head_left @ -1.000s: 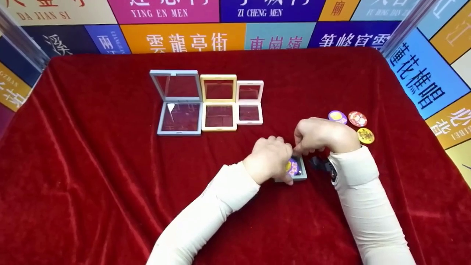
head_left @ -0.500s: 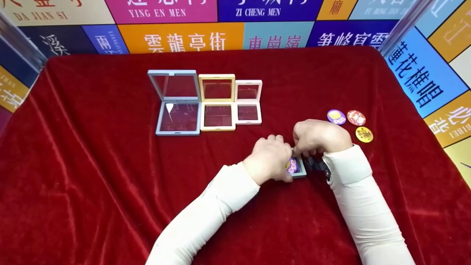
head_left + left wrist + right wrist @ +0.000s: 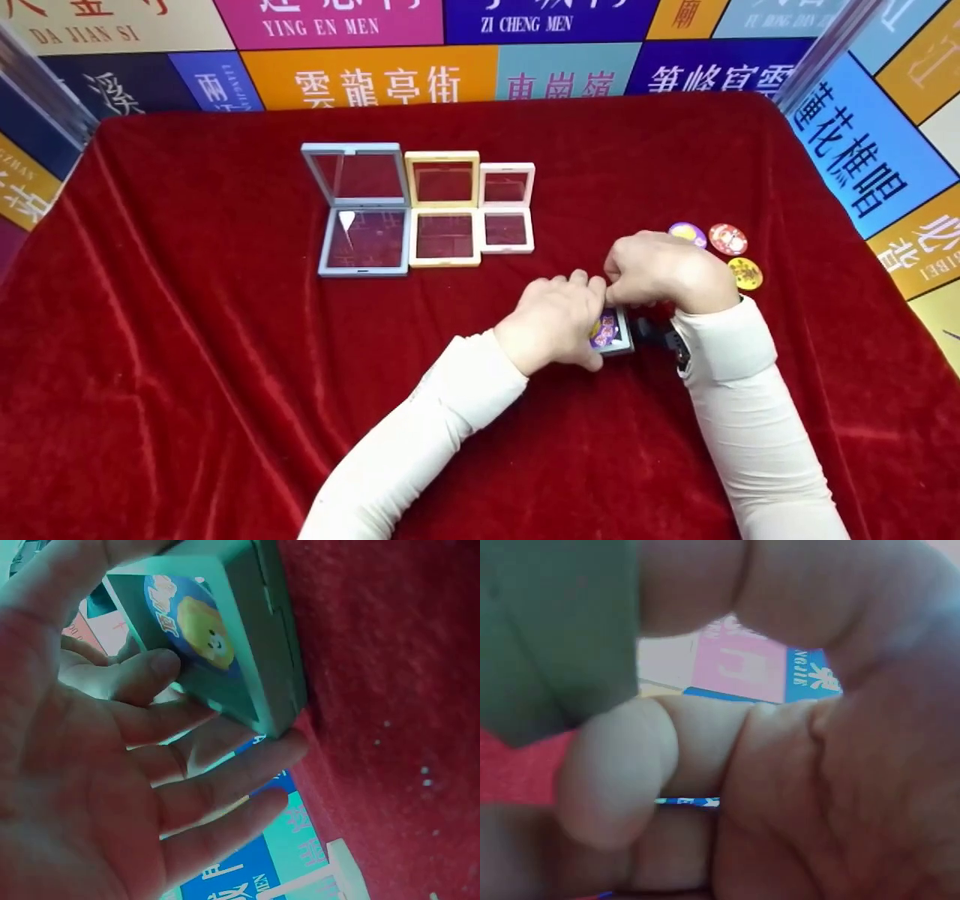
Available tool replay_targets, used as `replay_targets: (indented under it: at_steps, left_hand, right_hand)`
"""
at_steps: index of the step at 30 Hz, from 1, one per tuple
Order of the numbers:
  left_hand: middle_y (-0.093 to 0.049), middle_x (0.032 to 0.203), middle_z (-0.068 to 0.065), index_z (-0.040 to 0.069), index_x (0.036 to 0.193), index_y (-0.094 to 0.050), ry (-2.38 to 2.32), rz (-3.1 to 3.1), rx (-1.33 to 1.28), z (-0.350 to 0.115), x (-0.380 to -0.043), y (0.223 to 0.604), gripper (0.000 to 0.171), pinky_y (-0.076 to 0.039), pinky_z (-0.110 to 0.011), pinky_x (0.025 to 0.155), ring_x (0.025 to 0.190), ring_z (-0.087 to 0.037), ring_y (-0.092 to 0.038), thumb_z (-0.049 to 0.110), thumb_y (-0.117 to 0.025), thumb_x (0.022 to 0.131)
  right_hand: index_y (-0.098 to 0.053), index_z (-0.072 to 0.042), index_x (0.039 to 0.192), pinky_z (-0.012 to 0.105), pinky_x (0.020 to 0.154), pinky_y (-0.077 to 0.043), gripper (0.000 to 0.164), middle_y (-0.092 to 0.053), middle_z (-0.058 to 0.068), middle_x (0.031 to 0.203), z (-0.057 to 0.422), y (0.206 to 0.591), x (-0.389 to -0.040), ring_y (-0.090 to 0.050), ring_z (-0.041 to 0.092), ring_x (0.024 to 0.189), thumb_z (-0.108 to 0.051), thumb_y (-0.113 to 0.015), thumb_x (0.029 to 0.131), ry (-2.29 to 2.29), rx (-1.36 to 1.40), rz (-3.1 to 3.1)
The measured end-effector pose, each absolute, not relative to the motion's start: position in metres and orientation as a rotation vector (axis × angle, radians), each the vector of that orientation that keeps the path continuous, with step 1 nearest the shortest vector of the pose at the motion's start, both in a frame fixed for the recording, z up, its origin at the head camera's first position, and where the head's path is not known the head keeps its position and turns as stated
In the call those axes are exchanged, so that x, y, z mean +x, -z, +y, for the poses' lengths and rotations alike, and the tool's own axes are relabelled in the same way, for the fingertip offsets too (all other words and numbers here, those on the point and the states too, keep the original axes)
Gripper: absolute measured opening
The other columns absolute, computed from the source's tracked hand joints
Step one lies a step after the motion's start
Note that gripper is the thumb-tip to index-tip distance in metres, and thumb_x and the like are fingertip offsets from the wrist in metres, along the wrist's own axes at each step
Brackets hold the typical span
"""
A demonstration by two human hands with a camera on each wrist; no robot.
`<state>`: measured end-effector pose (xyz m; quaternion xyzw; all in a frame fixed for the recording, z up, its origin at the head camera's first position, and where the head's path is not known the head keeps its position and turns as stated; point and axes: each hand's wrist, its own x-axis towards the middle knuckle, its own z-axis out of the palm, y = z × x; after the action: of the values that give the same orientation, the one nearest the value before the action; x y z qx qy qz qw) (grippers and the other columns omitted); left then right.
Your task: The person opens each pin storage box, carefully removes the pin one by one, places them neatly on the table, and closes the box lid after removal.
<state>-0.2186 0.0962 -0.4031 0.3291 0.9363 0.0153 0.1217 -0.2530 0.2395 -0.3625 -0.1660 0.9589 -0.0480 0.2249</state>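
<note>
A small grey-blue display frame (image 3: pixel 624 342) stands at the red cloth, partly covered by both hands. Behind its clear film sits a round badge (image 3: pixel 606 331), purple with a yellow figure, plainer in the left wrist view as a smiling yellow shape on the badge (image 3: pixel 202 630). My left hand (image 3: pixel 553 321) holds the frame from the left, thumb on the near side and fingers toward the far side. At the far right corner my right hand (image 3: pixel 671 271) pinches the frame's edge; its fingertips are mostly hidden from above. Close up, the right wrist view shows the frame (image 3: pixel 555 637) against thumb and finger.
Three open frames stand in a row farther back: a large blue one (image 3: pixel 327 244), a yellow one (image 3: pixel 477 240) and a small white one (image 3: pixel 530 232). Right of the hands lie a purple badge (image 3: pixel 688 232), a red badge (image 3: pixel 727 238) and a yellow badge (image 3: pixel 746 274).
The held frame has shifted slightly right and away from the body. My right hand dipped left, then moved back up and right. The left hand keeps its hold.
</note>
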Motion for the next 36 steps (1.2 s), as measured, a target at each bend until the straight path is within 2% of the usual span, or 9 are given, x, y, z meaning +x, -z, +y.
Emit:
replay_targets:
  at_steps: [3,6,11,15,18,21,26,29,36]
  left_hand:
    - [-0.057,0.109,-0.001,0.015,0.118,-0.046,-0.075,2.718,0.942,0.093,-0.22,0.401,0.073,-0.052,-0.035,0.077,0.094,-0.019,-0.062,0.053,-0.078,0.064]
    - [-0.061,0.103,0.002,0.015,0.118,-0.045,-0.059,2.7,0.892,0.088,-0.222,0.395,0.077,-0.051,-0.036,0.079,0.094,-0.018,-0.063,0.054,-0.08,0.062]
    - [-0.064,0.103,0.002,0.015,0.117,-0.042,-0.008,2.642,0.762,0.077,-0.225,0.384,0.083,-0.051,-0.037,0.081,0.095,-0.019,-0.064,0.055,-0.085,0.057]
    - [-0.065,0.108,-0.002,0.015,0.117,-0.042,0.005,2.597,0.736,0.071,-0.225,0.38,0.085,-0.05,-0.038,0.085,0.101,-0.023,-0.063,0.057,-0.084,0.057]
    - [-0.064,0.106,-0.001,0.015,0.116,-0.045,0.004,2.573,0.728,0.066,-0.225,0.376,0.084,-0.05,-0.038,0.084,0.101,-0.022,-0.062,0.065,-0.08,0.057]
    - [-0.065,0.097,0.003,0.019,0.104,-0.055,-0.006,2.561,0.717,0.062,-0.224,0.371,0.073,-0.051,-0.038,0.078,0.093,-0.017,-0.063,0.071,-0.075,0.057]
    - [-0.064,0.083,0.005,0.024,0.083,-0.061,-0.045,2.548,0.717,0.062,-0.225,0.368,0.046,-0.052,-0.036,0.068,0.079,-0.013,-0.061,0.061,-0.076,0.061]
    - [-0.063,0.088,0.006,0.021,0.088,-0.059,-0.024,2.55,0.696,0.064,-0.224,0.37,0.047,-0.052,-0.035,0.069,0.08,-0.013,-0.061,0.056,-0.076,0.062]
    - [-0.058,0.099,0.005,0.016,0.109,-0.049,0.067,2.552,0.654,0.071,-0.222,0.374,0.067,-0.051,-0.034,0.077,0.087,-0.013,-0.062,0.059,-0.073,0.065]
  right_hand:
    - [-0.046,-0.018,0.048,0.024,0.044,-0.031,0.021,-0.043,-0.007,0.046,0.238,0.361,-0.252,-0.041,0.011,0.046,-0.012,-0.055,0.066,0.179,-0.561,2.672]
    - [-0.051,-0.017,0.054,0.024,0.047,-0.033,0.02,-0.046,-0.007,0.049,0.236,0.359,-0.252,-0.042,0.009,0.049,-0.013,-0.057,0.072,0.261,-0.68,2.675]
    - [-0.059,-0.011,0.081,0.026,0.053,-0.046,0.006,-0.066,0.002,0.064,0.231,0.358,-0.252,-0.059,0.011,0.055,-0.017,-0.058,0.085,0.487,-0.713,2.509]
    - [-0.058,-0.006,0.092,0.03,0.052,-0.052,0.014,-0.071,0.009,0.073,0.229,0.358,-0.251,-0.065,0.018,0.057,-0.02,-0.054,0.09,0.552,-0.58,2.327]
    - [-0.061,-0.005,0.091,0.03,0.052,-0.052,0.019,-0.07,0.008,0.072,0.227,0.359,-0.251,-0.065,0.018,0.057,-0.021,-0.051,0.09,0.518,-0.531,2.266]
    - [-0.064,-0.004,0.086,0.031,0.052,-0.053,0.021,-0.068,0.006,0.066,0.224,0.361,-0.251,-0.063,0.016,0.055,-0.02,-0.05,0.086,0.488,-0.518,2.233]
    - [-0.065,-0.001,0.079,0.034,0.052,-0.053,0.025,-0.065,0.005,0.057,0.219,0.367,-0.251,-0.061,0.014,0.05,-0.014,-0.044,0.081,0.498,-0.513,2.155]
    - [-0.066,0.0,0.08,0.036,0.053,-0.054,0.027,-0.065,0.004,0.057,0.217,0.37,-0.252,-0.061,0.014,0.05,-0.012,-0.042,0.08,0.534,-0.499,2.114]
    - [-0.065,0.0,0.072,0.033,0.05,-0.053,0.026,-0.062,0.003,0.053,0.22,0.373,-0.255,-0.06,0.013,0.05,-0.009,-0.043,0.08,0.656,-0.433,2.047]
